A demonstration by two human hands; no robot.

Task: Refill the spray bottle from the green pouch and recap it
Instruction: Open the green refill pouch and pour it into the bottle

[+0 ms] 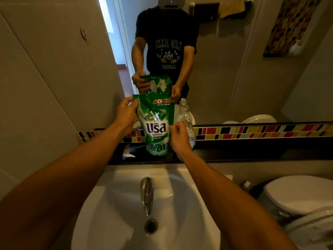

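Two hands on green pouch (pixel 156 123) (upright) | left hand (pixel 126 114) top corner | right hand (pixel 179 139) side edge

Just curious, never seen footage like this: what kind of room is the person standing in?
A home bathroom, most likely: a white sink with a metal tap, a toilet beside it, and a wall mirror above the ledge.

dim warm light | glare on pouch (pixel 156 123) | edges fisheye-bent
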